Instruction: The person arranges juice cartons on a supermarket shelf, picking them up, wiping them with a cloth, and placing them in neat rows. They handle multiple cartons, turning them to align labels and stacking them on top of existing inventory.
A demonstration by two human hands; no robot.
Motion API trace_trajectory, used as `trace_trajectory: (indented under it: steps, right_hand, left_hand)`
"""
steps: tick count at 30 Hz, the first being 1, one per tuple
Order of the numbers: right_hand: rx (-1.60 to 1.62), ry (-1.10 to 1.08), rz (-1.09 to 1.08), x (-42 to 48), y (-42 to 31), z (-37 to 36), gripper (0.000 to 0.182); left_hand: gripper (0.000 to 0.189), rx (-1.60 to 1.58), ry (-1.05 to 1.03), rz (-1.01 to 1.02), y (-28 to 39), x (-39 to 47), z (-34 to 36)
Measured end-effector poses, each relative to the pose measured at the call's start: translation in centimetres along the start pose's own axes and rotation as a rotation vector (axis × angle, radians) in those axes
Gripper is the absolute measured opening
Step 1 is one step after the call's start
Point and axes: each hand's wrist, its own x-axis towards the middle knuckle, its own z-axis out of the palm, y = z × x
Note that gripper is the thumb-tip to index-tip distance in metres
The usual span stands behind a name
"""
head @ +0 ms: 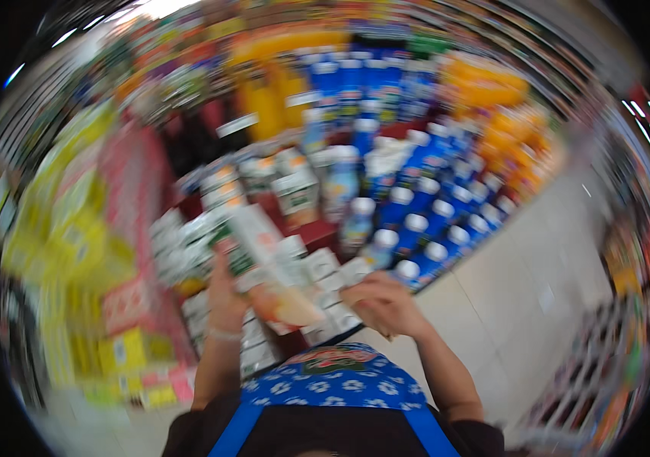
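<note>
My left hand (227, 288) grips the left side of a long white carton (271, 265) with orange and green print, tilted over the display. The picture is blurred, so its exact kind cannot be told. To the right, my right hand (382, 303) has its fingers curled in front of my body, apart from the carton; whether something small is in it cannot be told. Small white boxes (325, 264) stand between and beneath my hands. Rows of blue bottles with white caps (415, 224) are just beyond my right hand.
Yellow packages (82, 245) and a pink draped cloth (136, 188) are at the left. Orange packs (507, 134) lie beyond the bottles. White-and-green cartons (296, 191) stand on dark red tiers. Pale floor tiles (473, 297) and a shelf rack (579, 371) are at the right.
</note>
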Motion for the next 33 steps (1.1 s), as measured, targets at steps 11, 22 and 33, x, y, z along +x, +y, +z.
trace_trajectory:
  steps: [11,22,33]
  right_hand:
    - [-0.637,-0.241,-0.800,13.8,-5.9,9.4,0.033]
    - [-0.158,-0.666,0.041,7.6,1.8,4.8,0.026]
    - [-0.252,-0.476,-0.429,15.9,-10.5,7.1,0.105]
  left_hand:
    - [0.033,0.235,0.283,0.205,1.2,-4.9,3.9]
    - [0.075,-0.409,-0.041,0.307,5.3,-8.9,-4.6]
    - [0.090,1.090,0.021,0.280,4.4,-10.4,3.3]
